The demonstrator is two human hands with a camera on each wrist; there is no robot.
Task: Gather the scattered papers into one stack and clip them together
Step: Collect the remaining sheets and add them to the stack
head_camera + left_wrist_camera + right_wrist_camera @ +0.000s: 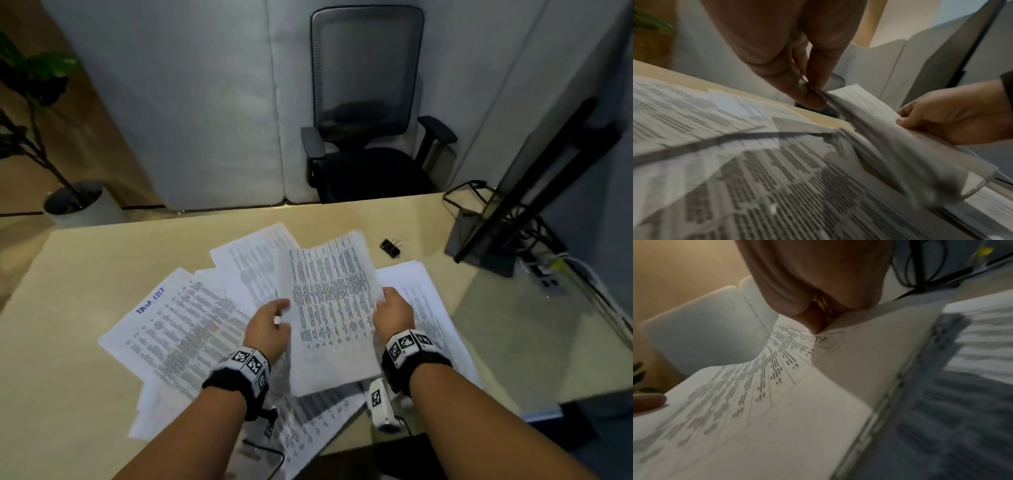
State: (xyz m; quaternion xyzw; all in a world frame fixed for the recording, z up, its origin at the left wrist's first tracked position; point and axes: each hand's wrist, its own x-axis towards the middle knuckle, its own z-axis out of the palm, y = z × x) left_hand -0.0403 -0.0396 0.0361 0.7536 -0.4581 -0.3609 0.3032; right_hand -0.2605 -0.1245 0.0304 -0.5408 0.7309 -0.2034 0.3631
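While both hands hold it up off the desk (462, 308), the sheaf (329, 308) bows in the middle. The left hand (270, 325) pinches its left edge and the right hand (394, 311) its right edge, thumbs on top. It looks like a few thin sheets, though blur makes the count hard to judge. Paper this light is limp and slick; I'd say it wants gripping at opposite edges, as now, then tapping square on the desk. Beneath lie the loose papers (178, 329), fanned out and overlapping. Just past them, nearer the chair (366, 113), sits the black clip (389, 247), untouched. A plant (30, 113) stands off to the left.
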